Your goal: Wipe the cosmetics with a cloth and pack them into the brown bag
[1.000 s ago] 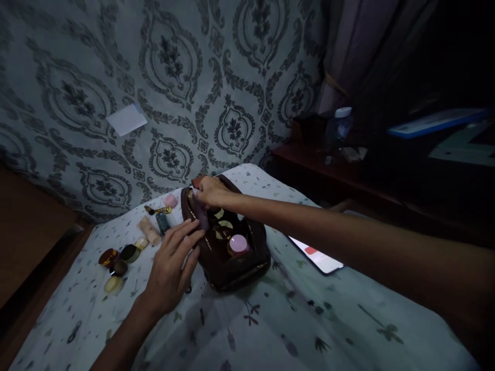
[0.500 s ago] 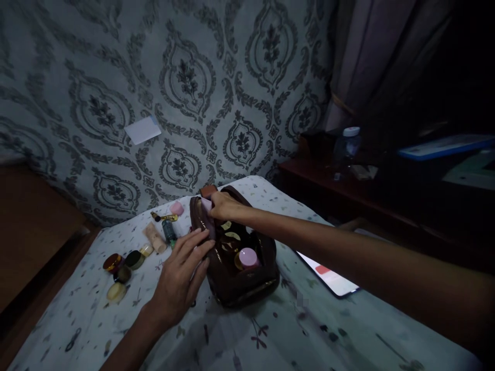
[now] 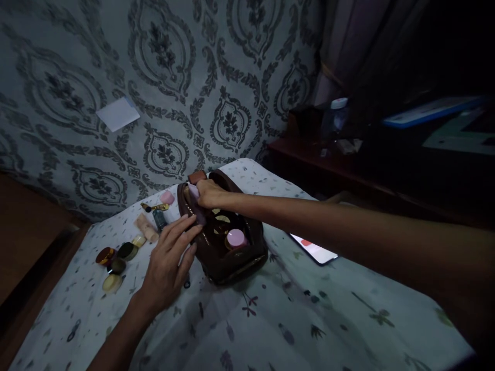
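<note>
A dark brown cosmetic bag (image 3: 232, 268) lies unzipped on a leaf-print bedsheet. Inside it are a pink-lidded jar (image 3: 236, 238) and other items too dark to name. My right hand (image 3: 211, 195) reaches over the bag to its far left end, fingers closed at a pale lilac piece (image 3: 193, 192) by the rim. Whether that piece is loose or part of the lining, I cannot tell. My left hand (image 3: 168, 257) rests its outstretched fingers against the bag's left side.
Left of the bag lie a beige tube (image 3: 146, 228), a teal bottle (image 3: 159, 220), a pink sponge-like piece (image 3: 167, 197) and several small jars (image 3: 127, 251). A lit phone (image 3: 315, 251) lies under my right forearm. A water bottle (image 3: 337, 116) stands on the dark red table (image 3: 294, 149).
The view has shifted, so everything sits a little higher and further left. Both hands keep nearly the same places on the bag.
</note>
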`<state>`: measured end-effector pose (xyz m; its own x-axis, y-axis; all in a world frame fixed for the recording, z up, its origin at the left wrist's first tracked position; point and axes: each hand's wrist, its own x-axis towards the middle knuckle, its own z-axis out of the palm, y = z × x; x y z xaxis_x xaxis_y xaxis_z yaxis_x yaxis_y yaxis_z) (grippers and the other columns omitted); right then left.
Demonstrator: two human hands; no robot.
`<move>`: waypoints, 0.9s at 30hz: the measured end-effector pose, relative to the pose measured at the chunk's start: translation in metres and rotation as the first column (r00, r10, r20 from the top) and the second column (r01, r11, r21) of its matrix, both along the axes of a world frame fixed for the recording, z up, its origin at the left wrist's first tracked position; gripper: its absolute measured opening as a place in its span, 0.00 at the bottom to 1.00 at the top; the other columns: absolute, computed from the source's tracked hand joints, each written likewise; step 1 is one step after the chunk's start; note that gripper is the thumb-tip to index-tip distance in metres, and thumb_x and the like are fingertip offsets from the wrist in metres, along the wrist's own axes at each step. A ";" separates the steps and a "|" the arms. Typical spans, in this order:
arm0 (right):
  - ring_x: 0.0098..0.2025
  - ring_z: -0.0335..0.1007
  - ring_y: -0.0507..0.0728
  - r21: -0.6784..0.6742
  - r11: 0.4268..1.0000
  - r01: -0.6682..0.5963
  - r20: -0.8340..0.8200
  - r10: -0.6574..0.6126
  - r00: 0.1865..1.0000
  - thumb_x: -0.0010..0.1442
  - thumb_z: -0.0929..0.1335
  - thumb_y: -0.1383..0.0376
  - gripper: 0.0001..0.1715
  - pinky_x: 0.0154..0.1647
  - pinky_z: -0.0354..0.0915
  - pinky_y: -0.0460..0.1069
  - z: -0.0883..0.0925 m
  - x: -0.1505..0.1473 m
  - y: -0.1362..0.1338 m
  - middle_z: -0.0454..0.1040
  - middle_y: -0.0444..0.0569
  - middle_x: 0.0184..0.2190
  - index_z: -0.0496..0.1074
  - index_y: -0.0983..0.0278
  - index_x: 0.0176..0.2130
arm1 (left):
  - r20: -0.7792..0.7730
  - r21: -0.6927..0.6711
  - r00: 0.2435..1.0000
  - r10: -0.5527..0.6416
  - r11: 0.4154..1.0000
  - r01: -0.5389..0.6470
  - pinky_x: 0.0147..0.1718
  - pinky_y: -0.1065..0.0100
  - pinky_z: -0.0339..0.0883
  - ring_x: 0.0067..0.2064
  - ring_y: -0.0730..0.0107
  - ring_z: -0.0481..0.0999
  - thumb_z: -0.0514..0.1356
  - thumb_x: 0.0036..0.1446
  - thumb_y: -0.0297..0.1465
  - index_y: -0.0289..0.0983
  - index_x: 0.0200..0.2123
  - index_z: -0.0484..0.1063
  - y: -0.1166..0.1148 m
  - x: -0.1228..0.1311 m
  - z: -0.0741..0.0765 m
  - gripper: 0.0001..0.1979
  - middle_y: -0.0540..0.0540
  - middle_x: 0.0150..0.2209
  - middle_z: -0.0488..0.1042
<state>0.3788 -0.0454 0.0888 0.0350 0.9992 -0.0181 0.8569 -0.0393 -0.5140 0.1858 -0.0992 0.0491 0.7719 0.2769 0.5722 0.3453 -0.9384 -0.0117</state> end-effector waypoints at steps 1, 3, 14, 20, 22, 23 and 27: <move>0.48 0.77 0.63 0.005 1.000 0.000 -0.002 0.000 1.000 0.53 0.71 0.74 0.20 0.40 0.71 0.44 0.000 0.000 0.000 0.79 0.61 0.46 0.77 0.74 0.47 | -0.001 -0.001 1.000 0.002 1.000 -0.002 0.59 0.56 0.63 0.63 0.59 0.63 0.52 0.67 0.25 0.39 0.59 0.64 0.000 0.000 0.000 0.18 0.39 0.60 0.67; 0.49 0.77 0.63 0.010 1.000 -0.001 -0.005 0.001 1.000 0.53 0.71 0.74 0.21 0.41 0.71 0.44 -0.001 0.000 0.000 0.79 0.61 0.47 0.77 0.73 0.48 | -0.001 -0.001 1.000 0.007 1.000 -0.007 0.59 0.55 0.63 0.63 0.59 0.63 0.52 0.66 0.25 0.39 0.59 0.64 0.000 0.000 0.000 0.18 0.39 0.60 0.67; 0.50 0.76 0.63 0.013 0.999 0.039 -0.038 -0.038 0.999 0.56 0.72 0.70 0.20 0.41 0.70 0.44 0.005 -0.002 -0.011 0.78 0.62 0.49 0.76 0.73 0.49 | 0.005 -0.015 1.000 0.029 0.999 -0.029 0.58 0.54 0.64 0.62 0.59 0.65 0.52 0.67 0.26 0.40 0.58 0.64 -0.002 0.000 0.001 0.18 0.40 0.59 0.68; 0.55 0.73 0.62 0.013 0.999 0.034 -0.050 -0.033 0.998 0.62 0.67 0.71 0.19 0.48 0.67 0.45 0.006 -0.003 -0.017 0.76 0.61 0.52 0.74 0.73 0.52 | 0.005 -0.009 1.000 0.027 1.000 -0.027 0.59 0.53 0.64 0.63 0.59 0.64 0.52 0.67 0.26 0.40 0.59 0.63 -0.001 0.000 -0.001 0.18 0.40 0.60 0.68; 0.55 0.73 0.62 0.011 0.999 0.031 -0.049 -0.030 0.998 0.62 0.67 0.71 0.18 0.48 0.67 0.45 0.006 -0.003 -0.017 0.76 0.61 0.52 0.74 0.73 0.52 | 0.005 -0.009 1.000 0.024 1.000 -0.024 0.59 0.53 0.64 0.63 0.58 0.64 0.52 0.67 0.26 0.40 0.59 0.63 -0.001 0.000 -0.001 0.18 0.39 0.60 0.68; 0.54 0.73 0.62 0.011 1.000 0.029 -0.049 -0.029 0.998 0.62 0.67 0.71 0.18 0.48 0.68 0.45 0.006 -0.003 -0.017 0.76 0.61 0.52 0.74 0.72 0.52 | 0.004 -0.010 1.000 0.023 1.000 -0.023 0.59 0.53 0.64 0.63 0.58 0.64 0.52 0.67 0.26 0.40 0.59 0.63 -0.002 0.000 -0.001 0.19 0.39 0.60 0.67; 0.53 0.74 0.62 0.009 1.000 0.025 -0.047 -0.024 0.999 0.61 0.68 0.71 0.18 0.46 0.68 0.45 0.005 -0.001 -0.016 0.77 0.61 0.51 0.74 0.73 0.51 | 0.004 -0.010 1.000 0.018 1.000 -0.018 0.59 0.53 0.64 0.63 0.58 0.64 0.52 0.67 0.25 0.40 0.59 0.63 -0.001 0.000 0.000 0.19 0.39 0.60 0.68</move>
